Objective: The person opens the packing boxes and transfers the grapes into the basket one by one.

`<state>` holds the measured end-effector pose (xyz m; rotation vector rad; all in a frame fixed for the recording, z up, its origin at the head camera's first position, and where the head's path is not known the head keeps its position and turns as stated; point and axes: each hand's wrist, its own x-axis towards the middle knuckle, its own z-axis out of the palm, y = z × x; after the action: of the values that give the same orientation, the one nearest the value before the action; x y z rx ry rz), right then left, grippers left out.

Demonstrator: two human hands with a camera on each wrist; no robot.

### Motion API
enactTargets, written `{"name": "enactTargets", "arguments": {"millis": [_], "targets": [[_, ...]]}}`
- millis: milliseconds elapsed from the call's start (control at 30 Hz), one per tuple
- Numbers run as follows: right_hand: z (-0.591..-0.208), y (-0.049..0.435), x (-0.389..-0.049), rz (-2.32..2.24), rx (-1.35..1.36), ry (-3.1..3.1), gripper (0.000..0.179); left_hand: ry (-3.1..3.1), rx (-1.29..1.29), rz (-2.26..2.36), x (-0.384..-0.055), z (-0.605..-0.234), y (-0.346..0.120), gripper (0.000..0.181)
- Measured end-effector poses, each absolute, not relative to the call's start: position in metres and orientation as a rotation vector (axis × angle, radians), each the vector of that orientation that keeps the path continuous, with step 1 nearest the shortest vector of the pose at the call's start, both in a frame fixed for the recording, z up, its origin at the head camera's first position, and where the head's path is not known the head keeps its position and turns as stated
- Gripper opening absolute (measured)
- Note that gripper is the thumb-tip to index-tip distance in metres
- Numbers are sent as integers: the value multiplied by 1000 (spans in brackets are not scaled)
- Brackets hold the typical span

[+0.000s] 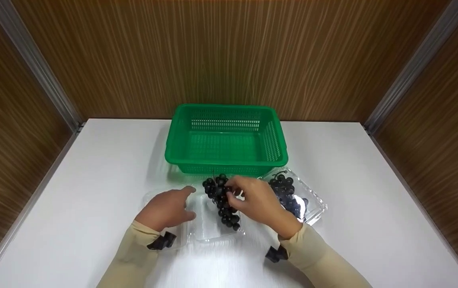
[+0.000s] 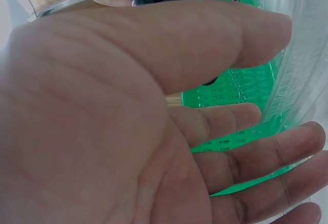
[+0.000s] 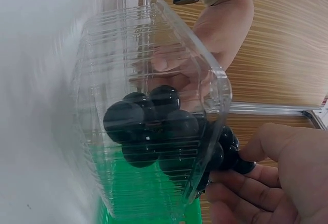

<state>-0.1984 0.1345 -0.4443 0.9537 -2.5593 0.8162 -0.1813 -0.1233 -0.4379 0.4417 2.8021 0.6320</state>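
A bunch of dark grapes (image 1: 222, 200) lies at a slant over one half of an opened clear plastic clamshell box (image 1: 209, 237). My right hand (image 1: 259, 200) pinches the bunch from its right side between thumb and fingers; in the right wrist view, grapes (image 3: 243, 166) touch the fingertips beside the box rim. Left of the bunch, my left hand (image 1: 167, 210) is over the box's other half, thumb and fingers extended and holding nothing. The left wrist view shows its palm and spread fingers. Whether it touches the plastic I cannot tell.
Behind the hands stands a green perforated basket (image 1: 227, 163). A second clear box (image 1: 313, 202) with dark grapes (image 1: 283, 186) sits to the right, partly behind my right hand. Wood-grain panels (image 1: 221, 52) enclose the white table (image 1: 105, 160) at the back and sides.
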Motion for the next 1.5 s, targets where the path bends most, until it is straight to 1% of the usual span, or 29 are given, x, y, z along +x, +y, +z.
{"name": "enactTargets", "arguments": {"millis": [900, 1300, 1500], "targets": [[-440, 137, -199, 860, 932, -2514, 10, 2809, 465, 634, -180, -431, -121, 65], [-441, 138, -198, 873, 943, -2493, 10, 2816, 457, 648, -177, -431, -119, 60], [-439, 136, -199, 884, 954, -2470, 10, 2834, 419, 630, -178, -431, -121, 63]]}}
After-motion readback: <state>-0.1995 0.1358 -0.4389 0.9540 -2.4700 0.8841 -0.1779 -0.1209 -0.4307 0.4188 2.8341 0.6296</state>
